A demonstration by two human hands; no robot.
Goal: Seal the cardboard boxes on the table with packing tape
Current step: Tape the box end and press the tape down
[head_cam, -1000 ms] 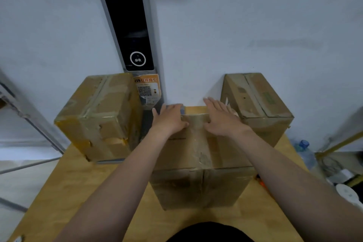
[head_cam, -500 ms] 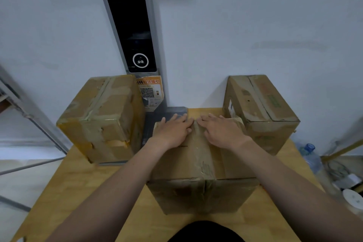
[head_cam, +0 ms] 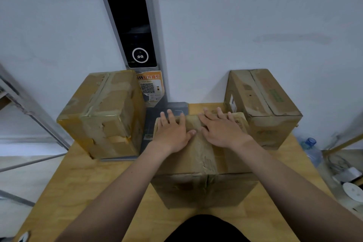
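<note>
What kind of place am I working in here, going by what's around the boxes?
Probably a parcel pickup or packing corner: taped cardboard boxes on a wooden table, a scanner kiosk against the wall, and an orange QR-code pickup notice below it.

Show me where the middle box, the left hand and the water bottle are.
middle box (head_cam: pixel 204 186), head view, front face below the top edge
left hand (head_cam: pixel 172 133), head view, back of the hand
water bottle (head_cam: pixel 311 142), head view, blue cap
</note>
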